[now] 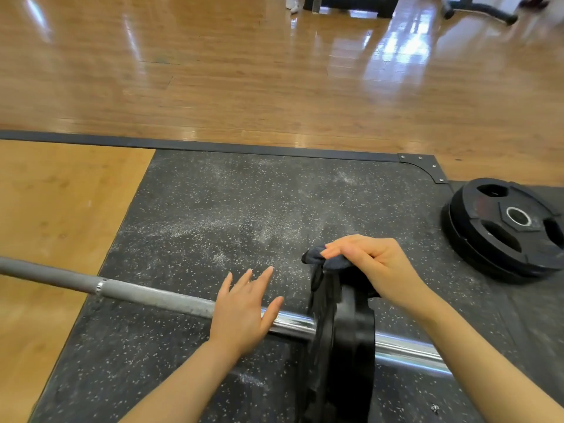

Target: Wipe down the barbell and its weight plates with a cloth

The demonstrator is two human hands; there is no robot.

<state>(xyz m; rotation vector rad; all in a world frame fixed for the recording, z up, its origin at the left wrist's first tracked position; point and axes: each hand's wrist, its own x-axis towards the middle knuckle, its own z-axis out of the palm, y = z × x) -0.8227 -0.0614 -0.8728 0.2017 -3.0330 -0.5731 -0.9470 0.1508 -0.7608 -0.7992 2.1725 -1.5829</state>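
A steel barbell (158, 297) lies across the black speckled rubber mat (229, 209), running from the left edge to the lower right. Black weight plates (351, 340) stand loaded on its sleeve. My right hand (372, 264) grips a dark cloth (328, 264) on the top rim of these plates. My left hand (244, 309) lies over the bar just left of the plates, fingers straight and spread.
Two black plates (506, 230) lie flat and stacked at the right, beyond the mat's metal corner bracket (427, 167). Chalk dust covers the mat. Wooden floor (244, 71) stretches beyond the platform edge; gym equipment and someone's shoe (293, 7) stand far off.
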